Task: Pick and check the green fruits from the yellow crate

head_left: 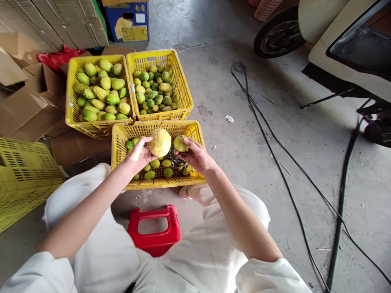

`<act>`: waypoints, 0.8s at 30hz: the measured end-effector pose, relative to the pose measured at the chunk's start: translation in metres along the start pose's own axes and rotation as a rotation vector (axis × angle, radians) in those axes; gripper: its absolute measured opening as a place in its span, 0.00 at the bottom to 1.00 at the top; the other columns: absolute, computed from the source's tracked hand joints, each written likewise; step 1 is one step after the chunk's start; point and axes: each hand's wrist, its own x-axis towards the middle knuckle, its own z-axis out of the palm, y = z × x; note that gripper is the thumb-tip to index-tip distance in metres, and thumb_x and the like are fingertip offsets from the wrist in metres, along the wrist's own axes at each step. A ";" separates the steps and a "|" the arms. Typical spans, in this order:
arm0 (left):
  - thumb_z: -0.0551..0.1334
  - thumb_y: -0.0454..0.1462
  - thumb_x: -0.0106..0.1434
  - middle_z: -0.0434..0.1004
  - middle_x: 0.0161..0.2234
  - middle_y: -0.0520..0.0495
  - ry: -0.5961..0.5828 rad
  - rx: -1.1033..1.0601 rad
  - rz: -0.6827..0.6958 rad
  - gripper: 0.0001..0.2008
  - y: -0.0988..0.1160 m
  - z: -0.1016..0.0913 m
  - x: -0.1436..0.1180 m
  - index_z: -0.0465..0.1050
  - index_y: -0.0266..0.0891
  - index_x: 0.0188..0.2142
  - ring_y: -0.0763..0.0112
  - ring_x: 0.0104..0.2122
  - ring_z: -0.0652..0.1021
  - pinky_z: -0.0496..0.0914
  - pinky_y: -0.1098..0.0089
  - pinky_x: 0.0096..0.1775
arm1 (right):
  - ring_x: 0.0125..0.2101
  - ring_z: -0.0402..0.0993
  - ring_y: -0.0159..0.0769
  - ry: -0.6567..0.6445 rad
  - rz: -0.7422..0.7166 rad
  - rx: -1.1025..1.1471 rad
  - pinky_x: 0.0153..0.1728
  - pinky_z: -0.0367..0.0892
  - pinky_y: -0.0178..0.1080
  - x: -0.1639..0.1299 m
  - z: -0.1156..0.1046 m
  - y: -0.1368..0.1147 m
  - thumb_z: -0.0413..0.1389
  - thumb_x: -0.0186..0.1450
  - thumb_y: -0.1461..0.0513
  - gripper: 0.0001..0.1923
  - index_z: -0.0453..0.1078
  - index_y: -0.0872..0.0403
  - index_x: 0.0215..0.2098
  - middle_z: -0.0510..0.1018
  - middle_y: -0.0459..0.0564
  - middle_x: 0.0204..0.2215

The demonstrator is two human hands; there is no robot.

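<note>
- My left hand (pixel 137 156) has its fingers curled around a big yellow fruit (pixel 160 142), held just above the near crate (pixel 195 134).
- My right hand (pixel 197 156) pinches a smaller green-yellow fruit (pixel 180 143) between thumb and fingertips, right beside the big one; the two fruits nearly touch.
- How far along, as I judge it: the near crate is mostly emptied, with only a thin layer of small green fruit on its floor, so little seems left there.
- The far left crate (pixel 71 93) is heaped with large fruit, and the far right crate (pixel 183 85) holds smaller ones, about half full; most of the lot seems to lie in those two already.
- Count: three yellow crates in front of me, one more yellow crate (pixel 24 175) at my left, upturned as far as I can tell.
- Two fruits in hand; roughly a dozen loose in the near crate, partly hidden by my hands.
- One red stool (pixel 154 230) between my knees.
</note>
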 end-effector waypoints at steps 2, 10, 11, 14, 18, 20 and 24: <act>0.77 0.40 0.65 0.89 0.56 0.32 -0.012 -0.006 0.021 0.34 0.000 0.000 -0.001 0.75 0.36 0.68 0.47 0.54 0.91 0.90 0.60 0.49 | 0.35 0.85 0.36 -0.021 -0.033 0.011 0.43 0.85 0.38 -0.001 0.003 -0.001 0.84 0.55 0.48 0.26 0.81 0.47 0.42 0.87 0.44 0.39; 0.75 0.32 0.70 0.91 0.55 0.37 -0.018 0.030 0.054 0.21 0.006 0.007 -0.005 0.81 0.39 0.61 0.56 0.54 0.91 0.89 0.66 0.49 | 0.46 0.89 0.43 0.021 -0.014 -0.067 0.47 0.85 0.41 0.004 -0.002 0.004 0.78 0.60 0.38 0.28 0.81 0.46 0.45 0.91 0.48 0.45; 0.75 0.32 0.69 0.91 0.55 0.37 -0.006 0.030 0.064 0.21 0.006 0.007 -0.005 0.82 0.38 0.60 0.55 0.55 0.91 0.89 0.66 0.49 | 0.49 0.89 0.46 0.025 -0.009 -0.081 0.49 0.86 0.42 0.005 -0.003 0.005 0.77 0.61 0.39 0.27 0.81 0.46 0.45 0.91 0.50 0.46; 0.77 0.33 0.67 0.91 0.54 0.37 0.006 0.040 0.074 0.19 0.003 0.005 -0.003 0.83 0.39 0.56 0.52 0.57 0.90 0.89 0.63 0.50 | 0.53 0.89 0.52 0.024 -0.007 -0.068 0.50 0.87 0.47 0.007 -0.003 0.005 0.78 0.61 0.40 0.26 0.81 0.45 0.45 0.91 0.53 0.46; 0.81 0.38 0.65 0.91 0.54 0.37 0.011 0.068 0.051 0.18 -0.002 0.000 0.000 0.82 0.42 0.51 0.50 0.59 0.89 0.89 0.60 0.52 | 0.51 0.91 0.54 0.006 -0.008 -0.032 0.48 0.89 0.48 0.007 0.000 0.004 0.80 0.57 0.40 0.26 0.81 0.43 0.43 0.90 0.50 0.43; 0.82 0.40 0.64 0.90 0.57 0.37 0.000 0.074 0.037 0.20 -0.003 -0.002 0.001 0.82 0.43 0.52 0.49 0.59 0.89 0.89 0.59 0.53 | 0.51 0.92 0.54 -0.003 -0.002 -0.043 0.48 0.89 0.48 0.006 0.001 0.004 0.80 0.58 0.41 0.25 0.81 0.44 0.42 0.90 0.50 0.42; 0.79 0.42 0.66 0.88 0.61 0.34 0.008 0.074 0.004 0.23 -0.004 -0.001 0.001 0.81 0.42 0.58 0.47 0.60 0.88 0.89 0.58 0.53 | 0.53 0.91 0.56 -0.013 -0.001 -0.073 0.50 0.90 0.49 0.005 0.001 0.003 0.81 0.57 0.41 0.26 0.82 0.45 0.43 0.91 0.54 0.43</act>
